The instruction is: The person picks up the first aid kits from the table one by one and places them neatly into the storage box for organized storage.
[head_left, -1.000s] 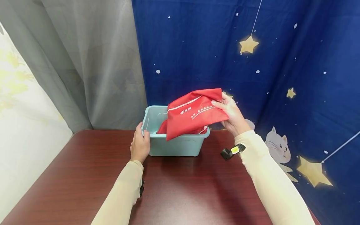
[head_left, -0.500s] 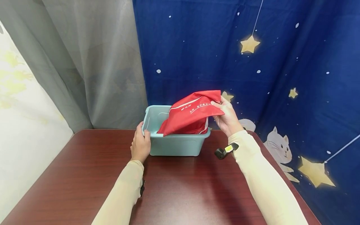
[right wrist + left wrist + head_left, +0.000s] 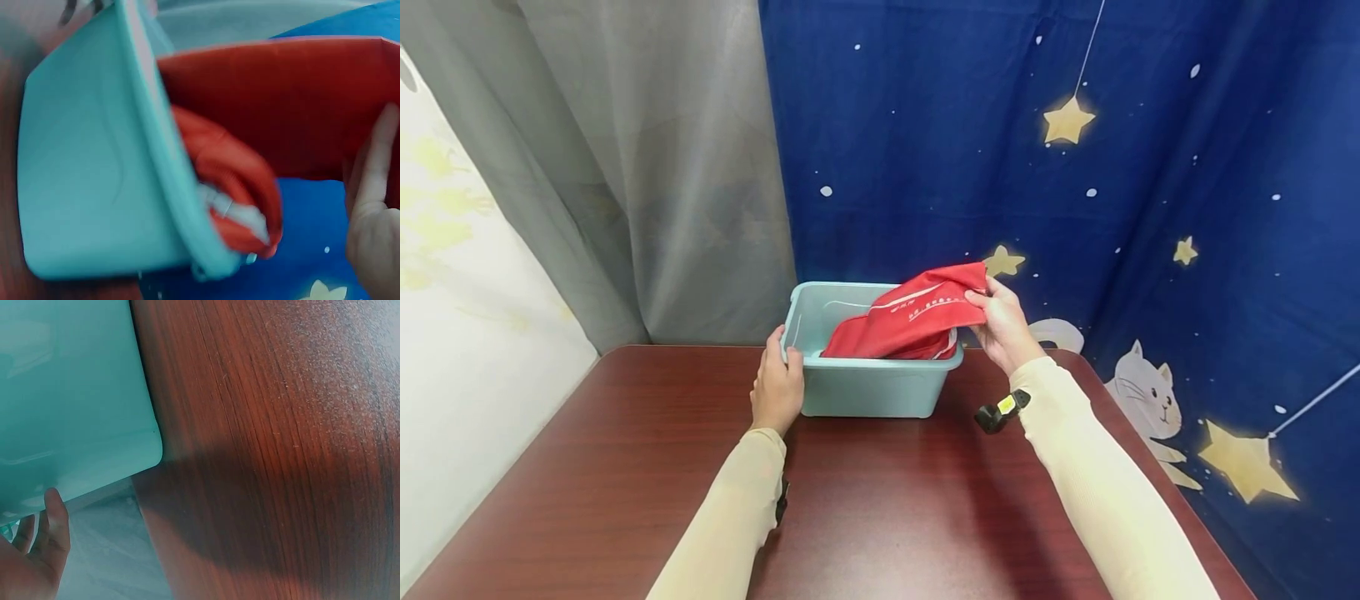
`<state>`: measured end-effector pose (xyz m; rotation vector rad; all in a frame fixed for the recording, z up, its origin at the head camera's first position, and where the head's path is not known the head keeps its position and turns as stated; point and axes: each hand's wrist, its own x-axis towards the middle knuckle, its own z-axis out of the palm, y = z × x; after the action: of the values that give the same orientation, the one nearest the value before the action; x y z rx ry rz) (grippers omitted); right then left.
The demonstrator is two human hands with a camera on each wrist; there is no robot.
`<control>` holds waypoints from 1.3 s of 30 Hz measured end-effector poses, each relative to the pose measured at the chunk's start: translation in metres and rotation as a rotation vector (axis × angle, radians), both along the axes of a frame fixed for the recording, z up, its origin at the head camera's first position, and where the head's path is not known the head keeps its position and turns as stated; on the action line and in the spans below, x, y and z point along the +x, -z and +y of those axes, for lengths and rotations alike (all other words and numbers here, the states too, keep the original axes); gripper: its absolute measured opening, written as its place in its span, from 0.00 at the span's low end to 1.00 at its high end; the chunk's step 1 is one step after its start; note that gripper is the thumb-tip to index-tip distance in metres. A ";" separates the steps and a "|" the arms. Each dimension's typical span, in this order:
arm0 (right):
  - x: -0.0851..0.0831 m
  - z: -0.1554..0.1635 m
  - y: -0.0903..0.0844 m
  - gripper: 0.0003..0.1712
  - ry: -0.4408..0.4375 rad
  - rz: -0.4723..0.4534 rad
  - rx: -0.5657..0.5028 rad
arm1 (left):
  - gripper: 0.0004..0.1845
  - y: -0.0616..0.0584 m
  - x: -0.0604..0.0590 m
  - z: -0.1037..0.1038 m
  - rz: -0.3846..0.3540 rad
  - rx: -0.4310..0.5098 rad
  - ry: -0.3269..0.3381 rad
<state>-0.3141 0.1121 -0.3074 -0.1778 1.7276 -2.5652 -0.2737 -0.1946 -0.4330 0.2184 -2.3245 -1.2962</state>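
Note:
A light blue plastic storage bin (image 3: 872,389) stands on the table. My left hand (image 3: 777,390) holds its near left corner, the thumb at the rim and fingers along the end wall; in the left wrist view the fingers (image 3: 57,528) lie against the bin. My right hand (image 3: 1002,327) pinches the right end of a red fabric zip pouch (image 3: 898,325) with white lettering and a white zipper line. The pouch slants down to the left, its lower end inside the bin. Under it, more red fabric (image 3: 228,156) with a white strip bulges at the bin's right end.
The dark red wooden table (image 3: 865,517) runs up to a grey curtain (image 3: 700,183) and a blue star-patterned curtain (image 3: 925,150) behind the bin. A pale wall (image 3: 475,333) borders the left side.
My right hand has lowered the red pouch and moved slightly left, so its lower end went from overhanging the front rim to inside the bin. My left hand stays on the bin.

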 end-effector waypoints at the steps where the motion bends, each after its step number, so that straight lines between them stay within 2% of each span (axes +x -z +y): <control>1: -0.001 0.001 0.003 0.31 0.002 0.000 0.040 | 0.29 0.000 0.000 0.000 0.000 0.001 0.000; 5: -0.003 0.003 0.014 0.29 0.001 -0.011 0.187 | 0.29 -0.002 0.000 0.002 0.002 0.004 0.002; 10: -0.002 0.005 0.021 0.30 -0.006 -0.027 0.288 | 0.29 -0.001 0.000 0.002 0.002 -0.003 0.001; 13: -0.002 0.003 0.023 0.30 -0.005 -0.036 0.294 | 0.29 -0.001 0.001 0.000 0.006 -0.004 0.001; 22: -0.005 -0.005 0.027 0.28 0.010 -0.048 0.221 | 0.28 0.000 0.001 -0.005 0.007 0.007 0.006; 32: -0.001 -0.008 0.033 0.28 0.001 -0.054 0.322 | 0.28 0.004 0.003 -0.008 0.006 0.011 0.020; 35: 0.000 -0.005 0.037 0.27 0.032 -0.048 0.343 | 0.28 0.005 0.003 -0.007 0.010 0.005 0.016; 39: 0.002 0.001 0.042 0.24 0.115 -0.044 0.330 | 0.28 0.005 0.002 -0.007 0.012 -0.011 0.001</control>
<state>-0.3126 0.1133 -0.3497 -0.0084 2.1655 -2.2875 -0.2719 -0.2020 -0.4384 0.2051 -2.3208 -1.2819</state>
